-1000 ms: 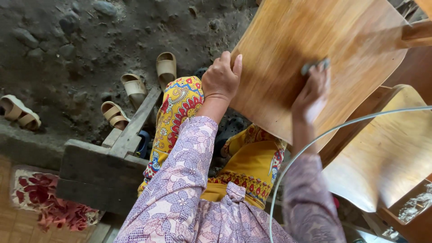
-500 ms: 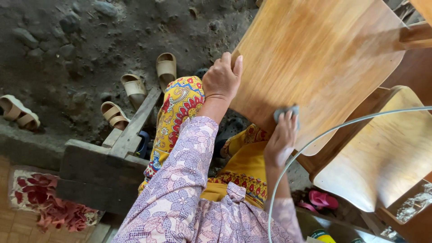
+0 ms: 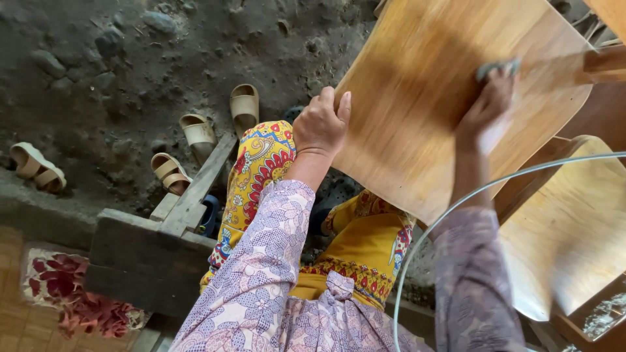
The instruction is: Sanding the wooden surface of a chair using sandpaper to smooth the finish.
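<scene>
Dirt floor below; right hand [image 3: 486, 107], gripping pad [image 3: 497, 67], moved up board [image 3: 417, 111]; left hand [image 3: 321, 124] clasps edge.

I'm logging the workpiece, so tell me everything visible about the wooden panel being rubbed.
The panel is a curved, light golden-brown sheet, seemingly plywood, with fine straight grain and rounded corners, shaped like a chair seat or back. It is tilted above the person's lap. The left hand grips its lower left edge, fingers over the rim. The right hand presses a small grey pad on its upper right face. A similar panel lies lower right.
</scene>
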